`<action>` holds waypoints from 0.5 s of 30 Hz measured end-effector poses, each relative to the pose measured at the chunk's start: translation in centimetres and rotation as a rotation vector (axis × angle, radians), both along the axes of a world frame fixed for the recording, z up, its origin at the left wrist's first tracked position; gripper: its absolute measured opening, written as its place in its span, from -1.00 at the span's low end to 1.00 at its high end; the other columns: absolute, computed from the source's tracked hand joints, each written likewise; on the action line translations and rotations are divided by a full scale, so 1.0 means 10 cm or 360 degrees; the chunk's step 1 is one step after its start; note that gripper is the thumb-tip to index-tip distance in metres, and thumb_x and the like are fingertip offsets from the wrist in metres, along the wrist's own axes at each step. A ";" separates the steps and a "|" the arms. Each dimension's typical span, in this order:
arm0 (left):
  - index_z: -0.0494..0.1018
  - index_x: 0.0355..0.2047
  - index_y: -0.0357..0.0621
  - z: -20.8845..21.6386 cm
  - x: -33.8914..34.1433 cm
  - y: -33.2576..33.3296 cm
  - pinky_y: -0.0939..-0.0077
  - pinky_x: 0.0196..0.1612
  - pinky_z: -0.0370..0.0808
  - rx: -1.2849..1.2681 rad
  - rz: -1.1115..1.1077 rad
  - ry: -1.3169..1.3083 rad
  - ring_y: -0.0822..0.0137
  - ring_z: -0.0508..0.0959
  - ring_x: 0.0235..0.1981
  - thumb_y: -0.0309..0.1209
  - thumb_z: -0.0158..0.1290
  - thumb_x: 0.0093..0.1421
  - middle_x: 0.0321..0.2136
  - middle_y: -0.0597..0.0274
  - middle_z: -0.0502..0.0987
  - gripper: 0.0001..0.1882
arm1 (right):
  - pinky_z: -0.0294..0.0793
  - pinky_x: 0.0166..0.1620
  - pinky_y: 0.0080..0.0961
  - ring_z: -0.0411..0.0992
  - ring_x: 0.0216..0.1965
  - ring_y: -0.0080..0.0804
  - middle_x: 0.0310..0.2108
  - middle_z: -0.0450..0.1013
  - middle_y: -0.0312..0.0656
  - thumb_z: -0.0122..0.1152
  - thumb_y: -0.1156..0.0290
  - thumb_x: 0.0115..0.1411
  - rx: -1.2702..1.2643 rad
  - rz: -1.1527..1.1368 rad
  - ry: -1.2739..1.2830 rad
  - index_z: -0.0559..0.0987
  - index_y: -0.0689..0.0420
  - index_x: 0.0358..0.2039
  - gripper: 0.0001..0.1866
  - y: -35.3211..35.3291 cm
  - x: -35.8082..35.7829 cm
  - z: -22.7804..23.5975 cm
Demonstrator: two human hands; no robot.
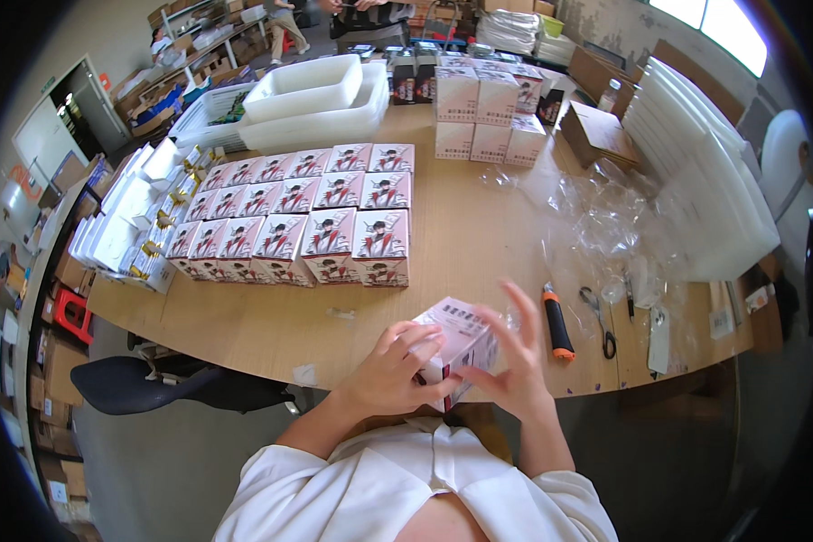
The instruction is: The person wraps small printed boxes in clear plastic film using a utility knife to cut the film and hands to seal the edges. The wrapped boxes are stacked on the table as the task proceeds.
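Note:
A pale pink cardboard box (458,327) is tilted at the table's near edge, in front of my body. My left hand (390,369) holds it from the left, its fingers bent over the top edge and its thumb low on the near side. On the right of the box, my right hand (518,366) has its fingers spread and raised. Its thumb is close to the lower part of the box; whether it touches I cannot tell. Left of centre, rows of pink boxes with a printed figure (300,237) stand packed together on the wooden table (438,239).
Right of my hands lie an orange-and-black cutter (558,323), scissors (598,322) and crumpled clear plastic (605,217). Stacked pink boxes (491,107) stand at the back. White bins (312,113) sit back left, nested translucent bins (709,181) at right. A chair (185,384) is left below the table edge.

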State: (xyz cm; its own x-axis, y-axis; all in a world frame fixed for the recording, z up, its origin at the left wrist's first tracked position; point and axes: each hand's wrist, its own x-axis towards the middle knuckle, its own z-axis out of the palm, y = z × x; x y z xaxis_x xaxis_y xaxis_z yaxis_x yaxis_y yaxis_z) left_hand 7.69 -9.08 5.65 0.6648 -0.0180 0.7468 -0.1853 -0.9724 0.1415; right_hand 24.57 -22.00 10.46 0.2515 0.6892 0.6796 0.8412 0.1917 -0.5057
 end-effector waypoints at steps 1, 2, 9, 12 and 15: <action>0.53 -0.18 0.15 0.00 0.05 -0.02 0.00 -0.04 0.44 -0.0018 -0.0066 -0.0027 -0.06 0.42 0.02 -0.41 0.31 -0.12 -0.01 0.04 0.34 -0.57 | 0.39 0.12 -0.28 0.40 0.07 -0.09 0.01 0.44 0.00 0.45 0.36 0.00 -0.0013 0.0171 0.0096 0.61 0.14 -0.07 -0.56 0.00 0.02 -0.05; 0.49 -0.14 0.22 0.05 -0.01 -0.01 -0.01 0.03 0.40 -0.0013 -0.0171 0.0048 0.02 0.37 0.06 -0.38 0.26 -0.09 -0.03 0.06 0.30 -0.56 | 0.43 0.07 -0.28 0.42 0.03 -0.10 -0.04 0.49 -0.03 0.44 0.37 0.01 -0.0025 0.0343 0.0192 0.63 0.14 -0.10 -0.60 0.02 0.06 -0.18; 0.51 -0.12 0.22 0.05 -0.06 -0.01 0.00 -0.02 0.45 -0.0111 -0.0338 0.0157 -0.02 0.42 0.02 -0.42 0.30 -0.14 0.03 0.06 0.34 -0.50 | 0.54 -0.15 -0.40 0.54 -0.22 -0.27 -0.38 0.60 -0.14 0.29 0.58 0.09 0.0076 0.0594 0.0554 0.68 0.21 -0.31 -0.87 -0.01 0.08 -0.41; 0.50 -0.11 0.19 0.04 -0.07 0.00 0.03 -0.03 0.46 -0.0198 -0.0411 0.0083 0.01 0.42 -0.01 -0.39 0.29 -0.15 -0.02 0.04 0.35 -0.49 | 0.54 -0.19 -0.40 0.54 -0.28 -0.24 -0.40 0.60 -0.05 0.22 0.60 0.10 0.0166 0.0607 0.0729 0.65 0.34 -0.40 -0.90 -0.03 0.12 -0.45; 0.51 -0.11 0.14 0.03 -0.10 0.02 0.04 -0.05 0.47 -0.0289 -0.0474 0.0065 -0.01 0.44 -0.02 -0.40 0.30 -0.17 -0.02 0.03 0.35 -0.48 | 0.54 -0.20 -0.39 0.54 -0.29 -0.22 -0.40 0.59 -0.02 0.19 0.63 0.10 0.0130 0.0661 0.0786 0.64 0.37 -0.43 -0.91 -0.07 0.24 -0.48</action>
State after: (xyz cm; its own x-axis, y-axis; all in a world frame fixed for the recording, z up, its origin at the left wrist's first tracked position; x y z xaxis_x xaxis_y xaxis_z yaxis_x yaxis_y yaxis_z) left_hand 6.70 -8.91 5.90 0.6797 -0.0854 0.7285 -0.4479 -0.8348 0.3201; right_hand 26.98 -22.71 5.70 0.2716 0.7473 0.6065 0.3609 0.5051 -0.7840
